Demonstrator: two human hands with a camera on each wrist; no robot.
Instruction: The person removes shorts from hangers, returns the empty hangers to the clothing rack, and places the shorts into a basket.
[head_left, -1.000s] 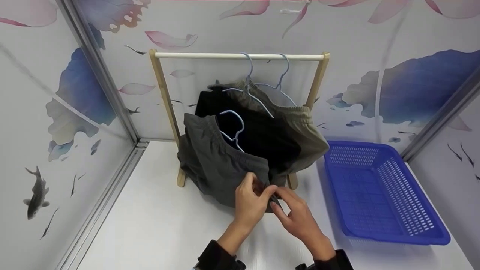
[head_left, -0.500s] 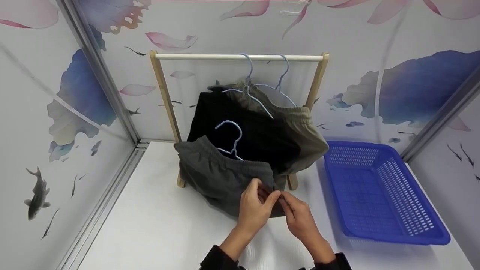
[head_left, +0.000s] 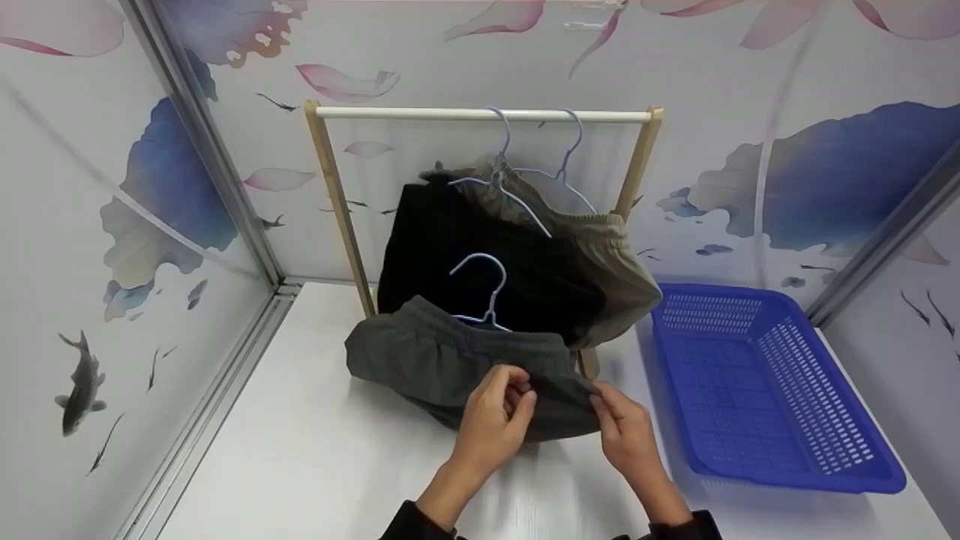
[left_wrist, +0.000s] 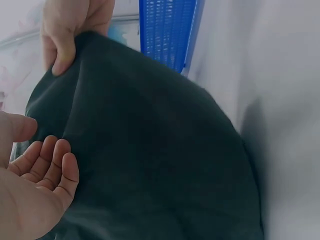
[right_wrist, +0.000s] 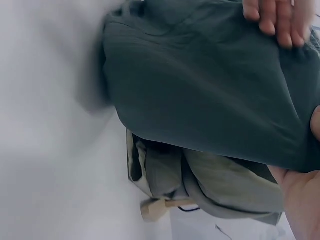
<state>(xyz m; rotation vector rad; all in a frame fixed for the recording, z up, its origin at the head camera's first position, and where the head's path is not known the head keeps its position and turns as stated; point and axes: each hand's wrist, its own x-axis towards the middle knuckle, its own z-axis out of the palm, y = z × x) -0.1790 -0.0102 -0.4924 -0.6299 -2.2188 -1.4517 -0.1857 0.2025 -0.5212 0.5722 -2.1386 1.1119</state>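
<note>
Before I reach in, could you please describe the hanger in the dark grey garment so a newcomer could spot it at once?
Find the clothes rack with the white rail. In front of it, below the rail, the light blue hanger pokes out of the dark grey garment. Its hook is free, while both hangers behind it hook over the rail.

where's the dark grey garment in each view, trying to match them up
Head: dark grey garment at lower centre, in front of the black garment.
Left wrist: fills the middle, down to the bottom edge.
Right wrist: across the upper half, reaching the right edge.
Shared landmark: the right hand, pinching its edge.
</note>
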